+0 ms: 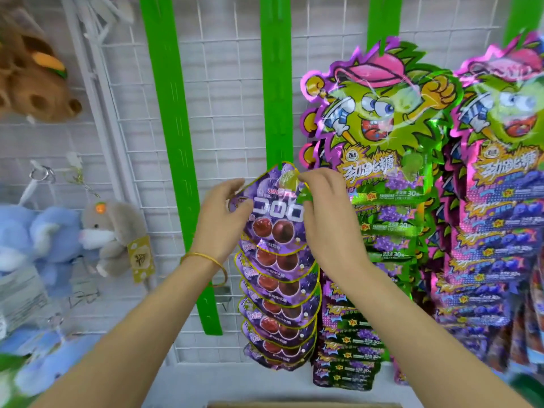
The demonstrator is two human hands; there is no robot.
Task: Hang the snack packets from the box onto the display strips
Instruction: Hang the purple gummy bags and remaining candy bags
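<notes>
Nearest, straight below the middle display strip, a brown edge at the bottom of the view looks like the rim of the cardboard box. Above it both hands are up at that strip. The left hand pinches the upper left edge of a purple snack packet. The right hand pinches its upper right corner, fingertips close against the strip.

The packet lies between the hands, its long axis running down along the strip and its rounded top touching the strip. The hook there is hidden. The right hand is nearer the packet's top, so I judge it will guide the packet on while the left steadies it.

The packet is glossy foil, gold-rimmed and limp. Below it on the same strip hang matching, overlapping hung packets. The strip is flat, stiff green plastic against a white wire grid. Right of the strip hang shiny, jagged-edged candy packs; left of it, soft plush toys.
</notes>
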